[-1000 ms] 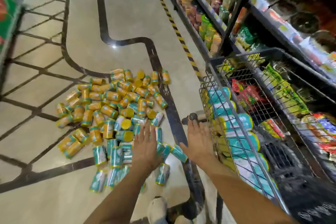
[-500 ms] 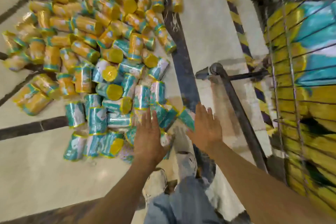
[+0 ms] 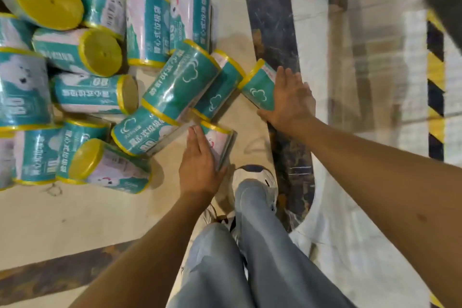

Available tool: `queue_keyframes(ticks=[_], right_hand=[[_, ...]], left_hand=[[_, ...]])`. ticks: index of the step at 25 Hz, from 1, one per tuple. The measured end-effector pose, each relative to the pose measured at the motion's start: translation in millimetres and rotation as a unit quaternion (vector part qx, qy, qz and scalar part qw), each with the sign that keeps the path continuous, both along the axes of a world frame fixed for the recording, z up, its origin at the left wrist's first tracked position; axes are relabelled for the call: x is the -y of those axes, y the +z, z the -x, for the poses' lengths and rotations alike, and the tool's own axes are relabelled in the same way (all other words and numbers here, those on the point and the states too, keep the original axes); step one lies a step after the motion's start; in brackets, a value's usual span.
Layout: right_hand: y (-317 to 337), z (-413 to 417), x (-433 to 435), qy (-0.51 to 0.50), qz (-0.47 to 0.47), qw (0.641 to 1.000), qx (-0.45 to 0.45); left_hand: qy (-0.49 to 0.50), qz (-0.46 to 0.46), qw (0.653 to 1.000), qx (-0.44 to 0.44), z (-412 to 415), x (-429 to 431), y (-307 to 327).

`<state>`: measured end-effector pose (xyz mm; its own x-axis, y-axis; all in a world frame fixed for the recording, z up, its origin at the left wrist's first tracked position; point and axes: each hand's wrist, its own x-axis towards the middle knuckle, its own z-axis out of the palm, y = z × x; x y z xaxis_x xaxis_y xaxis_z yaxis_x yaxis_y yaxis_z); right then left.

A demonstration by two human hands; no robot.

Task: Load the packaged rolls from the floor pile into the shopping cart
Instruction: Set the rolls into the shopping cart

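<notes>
Nearest, at 6 o'clock, the person's legs [image 3: 250, 245] in pale jeans and a white shoe [image 3: 257, 175] stand on the floor [image 3: 75, 220]. Just beyond, the left grip [image 3: 200, 165] lies with fingers straight, not closed, pressed along the side of a first roll [image 3: 221, 141] at its 1 o'clock. Farther toward 1 o'clock, the right grip [image 3: 291, 100] rests flat, fingers straight, on a second roll [image 3: 258, 86] at the pile's edge. The pile of packaged rolls [image 3: 100, 57] spreads toward 10 o'clock. Black-and-yellow tape [image 3: 436, 70] runs at 3 o'clock.
</notes>
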<state>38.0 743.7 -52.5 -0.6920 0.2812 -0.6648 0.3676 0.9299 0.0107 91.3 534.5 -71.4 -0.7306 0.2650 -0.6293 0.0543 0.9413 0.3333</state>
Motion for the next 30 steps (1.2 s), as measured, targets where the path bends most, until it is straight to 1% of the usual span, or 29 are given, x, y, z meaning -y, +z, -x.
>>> queue_keyframes(ticks=[2, 5, 7, 9, 12, 14, 17, 18, 21, 24, 28, 30], right_hand=[[-16.3, 1.4, 0.8, -0.017, 0.003, 1.0, -0.016], [-18.5, 1.2, 7.7, -0.041, 0.0, 0.998, -0.046], [-9.9, -2.1, 14.7, -0.052, -0.006, 0.997, -0.049], [8.3, -9.4, 27.0, -0.063, 0.014, 0.997, -0.048], [57.2, -16.1, 42.7, -0.077, 0.031, 0.995, -0.049], [103.2, -14.0, 52.8, -0.09, 0.03, 0.994, -0.053], [185.7, -5.8, 65.9, -0.103, 0.03, 0.991, -0.076], [219.4, -1.4, 70.4, -0.104, 0.029, 0.99, -0.089], [326.4, 16.5, 85.4, -0.148, 0.049, 0.979, -0.13], [427.8, 42.2, 91.8, -0.166, 0.051, 0.97, -0.171], [579.3, 73.9, 90.2, -0.177, 0.041, 0.944, -0.277], [647.7, 80.8, 88.6, -0.194, 0.043, 0.919, -0.34]], left_hand=[[0.046, -0.008, 0.999, -0.016, -0.9, -1.9, -13.2], [0.055, -0.003, 0.998, -0.017, -0.9, -1.3, -17.2], [0.065, 0.002, 0.998, -0.004, 1.6, -3.1, -10.2], [0.09, 0.011, 0.996, 0.002, 4.9, -5.1, 8.4], [0.095, -0.003, 0.996, -0.001, 14.3, -7.6, 61.6], [0.093, -0.007, 0.996, -0.017, 25.2, -6.0, 107.6], [0.124, -0.012, 0.992, -0.032, 45.2, -5.2, 189.4], [0.138, -0.019, 0.989, -0.042, 51.3, -5.2, 222.8], [0.17, -0.051, 0.982, -0.068, 72.9, 1.4, 327.9], [0.19, -0.087, 0.969, -0.129, 106.4, 8.9, 423.5], [0.196, -0.144, 0.944, -0.223, 159.9, 4.6, 571.0], [0.185, -0.179, 0.93, -0.261, 177.5, -4.6, 643.4]])
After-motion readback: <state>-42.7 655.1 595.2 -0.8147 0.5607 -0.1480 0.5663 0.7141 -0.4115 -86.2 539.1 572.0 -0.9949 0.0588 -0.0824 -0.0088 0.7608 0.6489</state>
